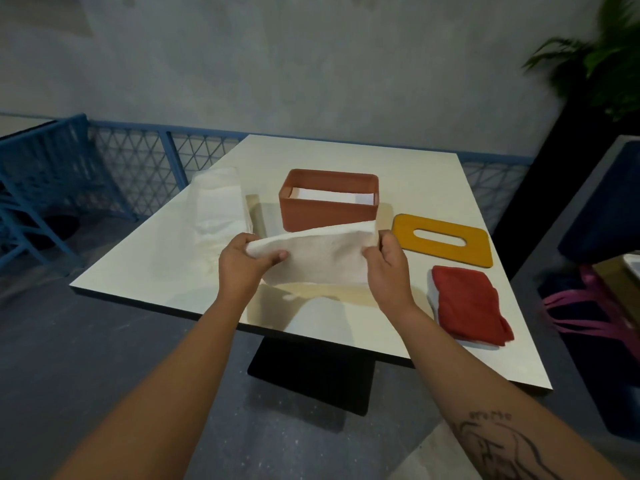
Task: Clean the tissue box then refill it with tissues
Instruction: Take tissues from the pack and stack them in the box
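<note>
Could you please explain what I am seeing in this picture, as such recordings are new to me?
There is no machine here: a camera worn on a person's head looks forward and down at their bare arms. The left hand and the right hand each pinch one end of a white paper tissue above the white square table. Behind it stands an open terracotta rectangular tissue box with white paper inside. A flat yellow lid with an oval slot lies to its right, a folded red cloth nearer the front edge, and a clear plastic pack of tissues to the left.
</note>
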